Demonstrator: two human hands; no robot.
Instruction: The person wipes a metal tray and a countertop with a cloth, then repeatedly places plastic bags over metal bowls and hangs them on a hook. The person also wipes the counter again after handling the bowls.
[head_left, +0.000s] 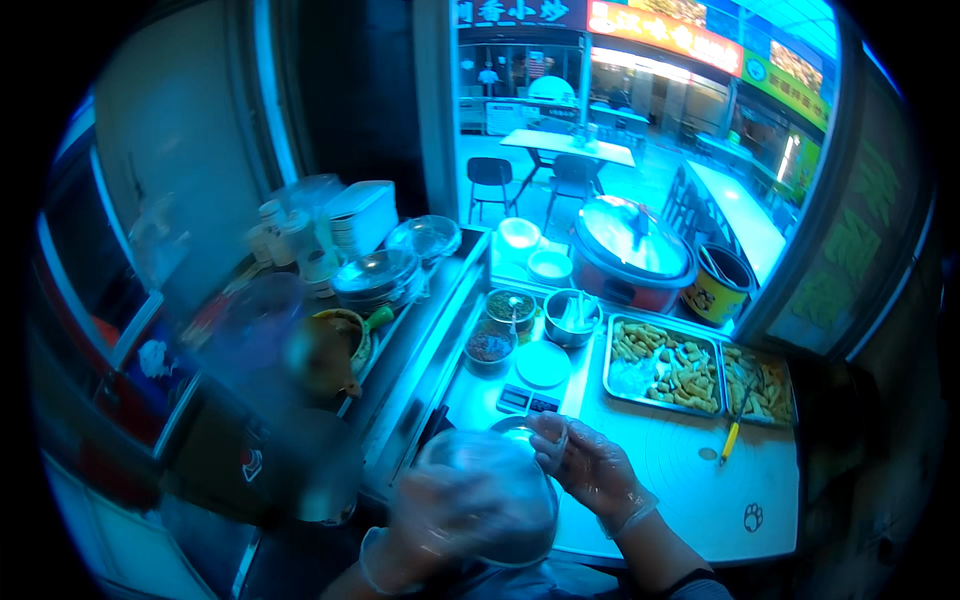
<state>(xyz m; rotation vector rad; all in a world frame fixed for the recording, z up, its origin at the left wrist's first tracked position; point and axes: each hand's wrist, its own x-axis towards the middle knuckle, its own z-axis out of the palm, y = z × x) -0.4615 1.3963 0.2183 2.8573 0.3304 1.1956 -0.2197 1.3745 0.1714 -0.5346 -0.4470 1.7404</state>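
Both my hands wear thin clear plastic gloves. My left hand (446, 506), blurred by motion, is over a round, see-through-looking blurred bowl or lid (491, 461) close to my body. Whether its fingers grip the rim is not clear. At the upper right of that round thing, my right hand (592, 465) has curled fingers near a metal rim (514, 424). What lies between those fingers cannot be made out. Just beyond the hands sits a digital kitchen scale (516, 399), with a round white plate (542, 364) behind it.
To the right, metal trays hold fried-looking pieces (682, 367); a yellow-handled tool (729, 442) leans across one. Sauce bowls (490, 346) and a metal bowl with white spoons (574, 319) stand ahead, before a large lidded cooker (634, 251). Stacked bowls (375, 274) are at left.
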